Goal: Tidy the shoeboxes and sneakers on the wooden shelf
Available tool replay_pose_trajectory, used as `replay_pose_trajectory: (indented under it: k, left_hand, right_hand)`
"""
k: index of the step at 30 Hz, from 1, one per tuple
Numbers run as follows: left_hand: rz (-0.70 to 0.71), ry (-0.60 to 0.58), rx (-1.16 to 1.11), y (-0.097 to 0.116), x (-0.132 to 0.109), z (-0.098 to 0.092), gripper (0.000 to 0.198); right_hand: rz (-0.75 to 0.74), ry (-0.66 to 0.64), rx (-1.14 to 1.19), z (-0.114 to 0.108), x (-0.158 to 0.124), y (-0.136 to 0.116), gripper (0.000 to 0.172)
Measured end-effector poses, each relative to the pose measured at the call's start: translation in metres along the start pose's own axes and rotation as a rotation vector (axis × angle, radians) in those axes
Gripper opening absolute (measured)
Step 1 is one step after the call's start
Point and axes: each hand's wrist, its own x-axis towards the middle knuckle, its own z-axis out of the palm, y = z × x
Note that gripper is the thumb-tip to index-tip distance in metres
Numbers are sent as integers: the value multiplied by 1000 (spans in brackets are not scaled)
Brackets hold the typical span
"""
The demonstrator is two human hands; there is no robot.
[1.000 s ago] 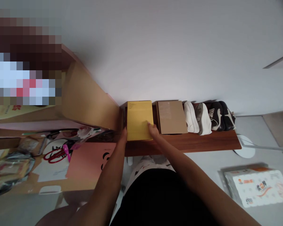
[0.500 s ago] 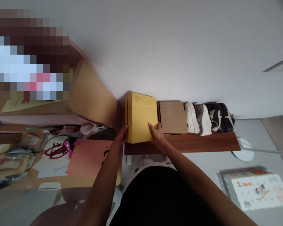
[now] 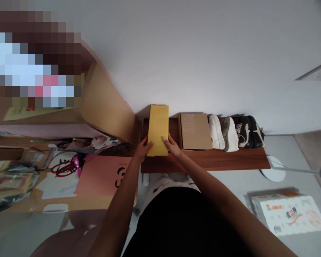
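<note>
Between my two hands is a yellow cardboard box (image 3: 158, 125), turned so that a narrow side with a lid seam faces up. My left hand (image 3: 142, 149) grips its left side near the front, thumb on top. On the opposite side my right hand (image 3: 173, 146) presses with its thumb on the upper edge. The box is over the left end of a dark red-brown wooden shelf (image 3: 219, 160); I cannot tell whether it rests there. To its right, across a gap, lies a brown cardboard box (image 3: 195, 131).
White shoes (image 3: 217, 132), grey-white shoes (image 3: 230, 134) and black shoes (image 3: 245, 132) line the shelf's right part. At left stands a desk with a pink folder (image 3: 100, 175) and red-handled scissors (image 3: 64, 167). A wrapped tissue pack (image 3: 293, 216) lies on the floor at right.
The yellow box has been tipped from its broad face onto a narrower stance, opening a gap beside the brown box. My right hand has moved slightly left with it.
</note>
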Motion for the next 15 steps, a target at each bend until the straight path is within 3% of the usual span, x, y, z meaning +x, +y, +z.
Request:
replay_pose_trajectory:
  k: [6, 11, 15]
  left_hand:
    - [18, 24, -1, -16, 8, -2, 83]
    - [5, 9, -70, -22, 23, -5, 63]
    - [-84, -4, -92, -39, 43, -4, 58]
  right_hand:
    - [-13, 19, 0, -3, 4, 8, 78]
    - [-49, 47, -36, -5, 9, 10, 81]
    - [-149, 60, -97, -19, 12, 14, 81]
